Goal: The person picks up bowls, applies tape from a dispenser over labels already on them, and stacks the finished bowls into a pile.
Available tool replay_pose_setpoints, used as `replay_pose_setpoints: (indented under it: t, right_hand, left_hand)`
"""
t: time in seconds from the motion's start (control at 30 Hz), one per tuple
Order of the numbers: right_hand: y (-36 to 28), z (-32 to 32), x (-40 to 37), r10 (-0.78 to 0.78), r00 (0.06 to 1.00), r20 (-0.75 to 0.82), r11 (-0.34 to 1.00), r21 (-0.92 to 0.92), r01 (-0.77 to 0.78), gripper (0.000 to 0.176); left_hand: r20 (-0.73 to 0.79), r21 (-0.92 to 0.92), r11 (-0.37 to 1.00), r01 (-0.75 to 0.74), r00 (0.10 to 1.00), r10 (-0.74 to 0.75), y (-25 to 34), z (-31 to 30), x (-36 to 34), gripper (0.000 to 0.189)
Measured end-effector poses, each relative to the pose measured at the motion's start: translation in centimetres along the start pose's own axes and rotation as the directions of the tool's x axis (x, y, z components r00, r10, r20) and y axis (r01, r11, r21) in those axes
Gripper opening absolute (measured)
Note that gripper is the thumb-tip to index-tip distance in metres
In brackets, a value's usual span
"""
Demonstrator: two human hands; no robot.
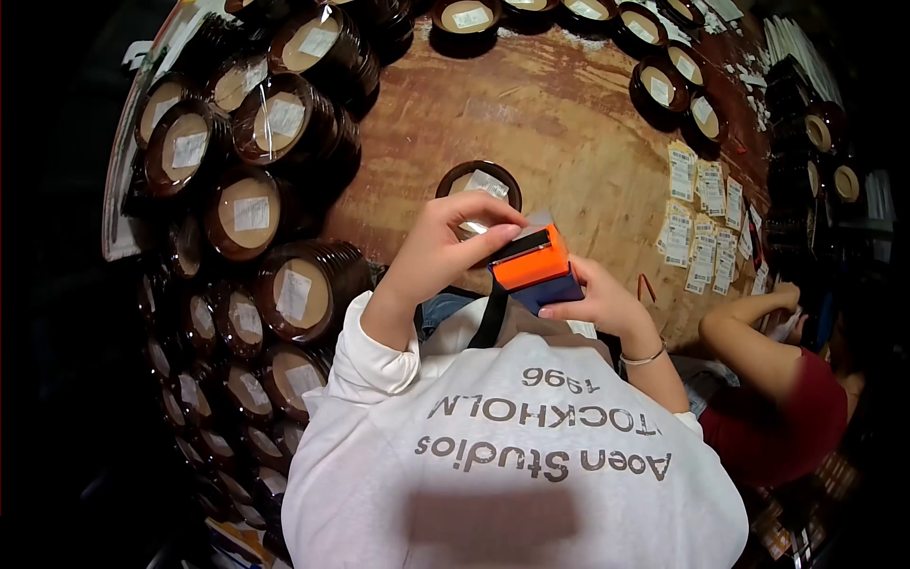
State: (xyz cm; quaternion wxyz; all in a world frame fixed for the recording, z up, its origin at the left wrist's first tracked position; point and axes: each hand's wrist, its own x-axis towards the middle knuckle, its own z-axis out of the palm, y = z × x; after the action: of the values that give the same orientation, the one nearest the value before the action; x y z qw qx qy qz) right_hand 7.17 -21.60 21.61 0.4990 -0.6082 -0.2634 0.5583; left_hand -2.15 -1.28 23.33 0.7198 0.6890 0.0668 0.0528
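My right hand (607, 299) grips a box-like orange-and-blue dispenser (533, 266) from its right side, thumb along the blue lower part. A dark slot runs along the top of its orange part. My left hand (455, 237) is at the far left edge of this dispenser, thumb and fingertips drawn together; I cannot tell what is pinched there. A small pale, see-through piece (540, 218) stands up just past the fingertips. Behind my left hand, partly covered by it, lies a brown-rimmed round dish (512, 180) with a white label on its light centre.
Stacks of wrapped brown dishes (318, 289) crowd the left side. More dishes (659, 90) line the far edge of the wooden table (455, 104). Rows of printed label sheets (701, 228) lie at the right. A person in a dark red sleeve (806, 417) sits close on my right.
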Motion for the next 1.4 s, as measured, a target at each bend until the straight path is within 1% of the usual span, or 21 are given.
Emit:
replay_pose_setpoints:
  t: [0.13, 0.2, 0.33, 0.47, 0.53, 0.6, 0.67, 0.77, 0.8, 0.83, 0.9, 0.93, 1.03, 1.07, 1.1, 1.17, 1.23, 1.27, 1.3, 1.33, 1.4]
  right_hand:
    - [0.2, 0.3, -0.2, -0.043, 0.999, 0.033, 0.996, -0.077, 0.046, 0.047]
    - [0.2, 0.4, -0.3, -0.042, 0.998, 0.04, 0.996, -0.08, 0.045, 0.047]
    - [0.2, 0.7, -0.2, 0.011, 0.999, 0.043, 0.998, -0.064, -0.008, 0.046]
    - [0.5, 0.5, 0.6, 0.069, 0.995, 0.074, 0.998, -0.001, -0.069, 0.042]
    - [-1.4, -0.5, 0.6, 0.122, 0.983, 0.134, 0.99, -0.086, -0.111, 0.04]
    - [-3.5, -1.5, 0.5, 0.171, 0.968, 0.181, 0.962, -0.245, -0.125, 0.034]
    - [-5.0, -2.7, 0.3, 0.241, 0.952, 0.188, 0.931, -0.324, -0.172, 0.036]
    - [-8.6, -5.8, -0.2, 0.464, 0.879, 0.11, 0.755, -0.568, -0.328, 0.041]
    - [-9.0, -6.7, -0.4, 0.381, 0.917, 0.117, 0.807, -0.527, -0.268, 0.042]
    - [-11.6, -6.5, -0.6, 0.436, 0.892, 0.117, 0.762, -0.575, -0.297, 0.041]
    - [-14.8, -7.3, -0.2, 0.539, 0.84, 0.059, 0.614, -0.71, -0.344, 0.041]
    - [-16.3, -7.0, 0.2, 0.567, 0.823, 0.028, 0.582, -0.721, -0.376, 0.04]
    - [-17.6, -8.3, 1.6, 0.624, 0.776, -0.092, 0.392, -0.822, -0.413, 0.046]
    - [-17.8, -9.2, 2.1, 0.661, 0.745, -0.09, 0.367, -0.828, -0.425, 0.049]
    - [-18.0, -9.9, 2.6, 0.701, 0.708, -0.086, 0.335, -0.837, -0.433, 0.053]
    - [-18.1, -10.1, 2.6, 0.538, 0.8, -0.266, 0.329, -0.808, -0.489, 0.054]
    - [-17.6, -10.5, 3.3, 0.601, 0.773, -0.204, 0.434, -0.729, -0.53, 0.055]
    - [-16.9, -10.6, 3.4, 0.551, 0.794, -0.258, 0.475, -0.685, -0.552, 0.059]
    - [-17.0, -9.9, 4.7, 0.683, 0.696, -0.219, 0.409, -0.675, -0.614, 0.063]
    - [-16.3, -10.0, 5.5, 0.651, 0.729, -0.214, 0.41, -0.709, -0.574, 0.062]
    - [-14.5, -10.0, 6.5, 0.551, 0.807, -0.214, 0.43, -0.756, -0.494, 0.058]
  left_hand:
    - [-0.044, -0.065, 0.997, 0.034, 0.998, -0.037, 0.1, 0.4, -0.8, 0.017]
    - [-0.061, -0.298, 0.951, 0.086, 0.992, -0.109, 0.2, 0.5, -0.9, 0.015]
    - [-0.166, -0.25, 0.963, 0.102, 0.975, -0.146, -1.3, 1.0, -1.4, 0.012]
    - [-0.367, -0.266, 0.963, 0.054, 0.918, -0.153, -3.3, 0.5, -1.8, 0.006]
    - [-0.434, -0.291, 0.956, 0.026, 0.887, -0.156, -3.3, 0.1, -2.1, 0.006]
    - [-0.644, -0.21, 0.968, -0.139, 0.764, -0.03, -2.5, -0.7, -2.6, 0.006]
    - [-0.772, -0.154, 0.956, -0.251, 0.634, 0.042, -1.9, -3.7, -3.0, 0.007]
    - [-0.871, -0.221, 0.923, -0.315, 0.489, -0.042, -2.4, -6.7, -4.5, 0.008]
    - [-0.874, -0.264, 0.906, -0.33, 0.48, -0.08, -3.3, -6.4, -4.9, 0.009]
    - [-0.867, -0.314, 0.883, -0.35, 0.484, -0.117, -4.2, -5.5, -4.9, 0.01]
    - [-0.87, -0.43, 0.795, -0.427, 0.432, -0.238, -6.8, -4.3, -5.5, 0.01]
    - [-0.887, -0.437, 0.784, -0.442, 0.358, -0.292, -8.1, -4.4, -5.8, 0.009]
    - [-0.894, -0.434, 0.801, -0.412, 0.309, -0.325, -10.9, -5.1, -6.2, 0.009]
    - [-0.853, -0.51, 0.777, -0.37, 0.337, -0.399, -11.6, -4.4, -5.1, 0.01]
    - [-0.843, -0.52, 0.762, -0.387, 0.377, -0.384, -13.7, -3.6, -3.9, 0.012]
    - [-0.779, -0.626, 0.67, -0.399, 0.346, -0.522, -15.5, -2.6, -2.1, 0.014]
    - [-0.767, -0.64, 0.677, -0.363, 0.355, -0.535, -17.0, -2.9, -1.3, 0.016]
    - [-0.763, -0.646, 0.662, -0.38, 0.33, -0.555, -18.0, -2.9, -1.2, 0.016]
    - [-0.783, -0.62, 0.714, -0.325, 0.309, -0.54, -19.2, -3.4, -0.9, 0.017]
    - [-0.805, -0.587, 0.764, -0.266, 0.29, -0.517, -20.3, -4.0, -0.7, 0.017]
    - [-0.784, -0.617, 0.745, -0.253, 0.281, -0.554, -22.9, -4.8, -1.1, 0.017]
